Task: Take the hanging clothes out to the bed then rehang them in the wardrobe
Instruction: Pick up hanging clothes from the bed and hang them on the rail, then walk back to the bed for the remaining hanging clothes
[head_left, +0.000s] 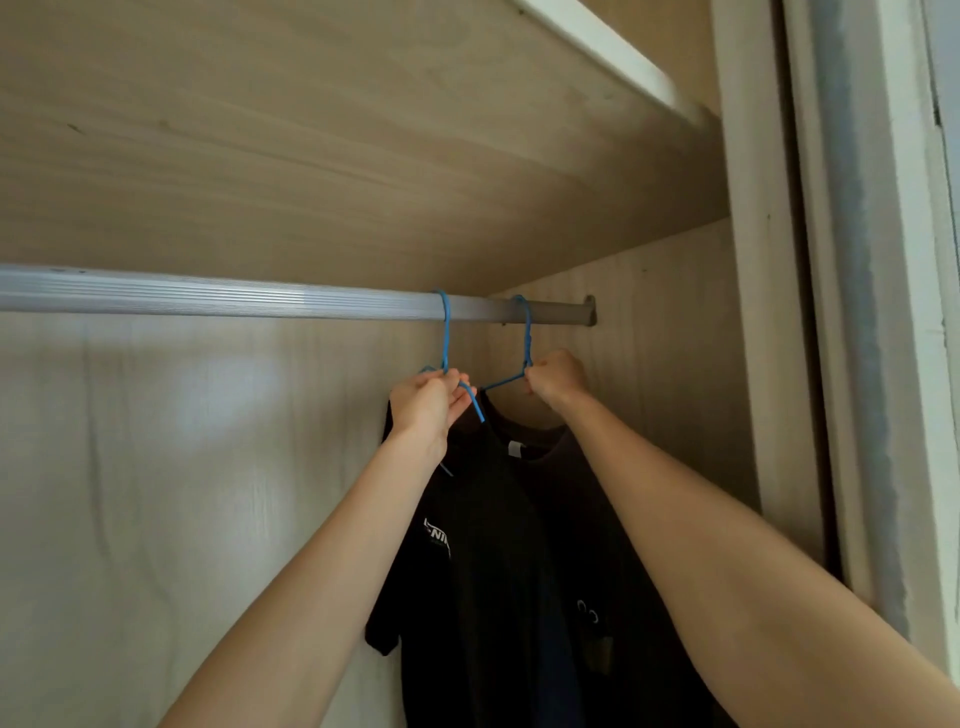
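Both hands are closed in firm grips, each around a blue wire hanger just below its hook. The left hand (428, 402) is wrapped round the neck of the left hanger (444, 338), with the fingers curled over the wire where its shoulders branch off. The right hand (556, 378) is clenched as a fist on the neck of the right hanger (528, 332), close to the wardrobe's side wall (660, 364). Neither hand is open at all, and nothing else is held. Both hooks are seated over the silver rail (208, 297), near its right-hand end, under a wooden shelf (363, 156). A black garment is carried on each hanger: the left T-shirt (467, 571), marked with a small white logo on the chest, and the right T-shirt (613, 582), partly hidden by the right forearm and overlapped by the first. The two shirts are hung touching each other, low and dark against the pale back panel (182, 467). The rest of the rail, out to the left, is seen bare. As for progress, the stage cannot be settled from this view: the shirts may be about to be lifted off for the bed, or may be being hung back. The bed is not in view, and no clothes are seen anywhere but on these two hangers.
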